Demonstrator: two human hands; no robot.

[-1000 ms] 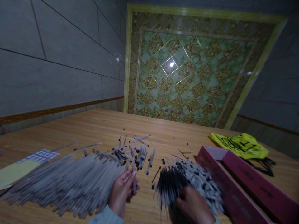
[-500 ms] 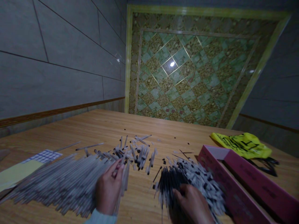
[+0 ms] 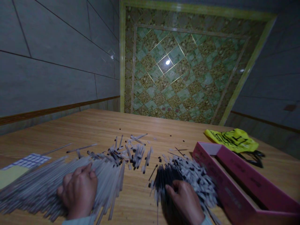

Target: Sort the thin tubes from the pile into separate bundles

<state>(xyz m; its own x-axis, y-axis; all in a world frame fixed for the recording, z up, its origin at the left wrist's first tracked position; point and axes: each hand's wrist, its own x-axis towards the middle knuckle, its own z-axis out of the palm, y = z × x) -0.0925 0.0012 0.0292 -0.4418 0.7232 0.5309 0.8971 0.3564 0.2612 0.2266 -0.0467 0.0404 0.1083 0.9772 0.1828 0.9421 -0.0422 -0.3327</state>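
Note:
A big heap of thin grey tubes [image 3: 42,184] lies on the wooden table [image 3: 98,128] at the lower left. My left hand [image 3: 78,192] rests on top of that heap, palm down, fingers curled over the tubes. To its right lies a smaller pile of dark-cored refills with black tips [image 3: 187,178]. My right hand [image 3: 186,203] sits on the near end of this pile, fingers bent onto it. Several short loose pieces [image 3: 136,153] lie scattered between and behind the two piles.
A long pink cardboard box [image 3: 234,184] stands open at the right. Behind it lies a yellow bag [image 3: 232,140] with black scissors [image 3: 253,157]. A yellow sheet and a white grid sheet [image 3: 28,161] lie at the far left. Grey walls enclose the table.
My left hand has moved left from the loose pieces near the middle and come down onto the grey tube heap. My right hand has stayed on the dark pile.

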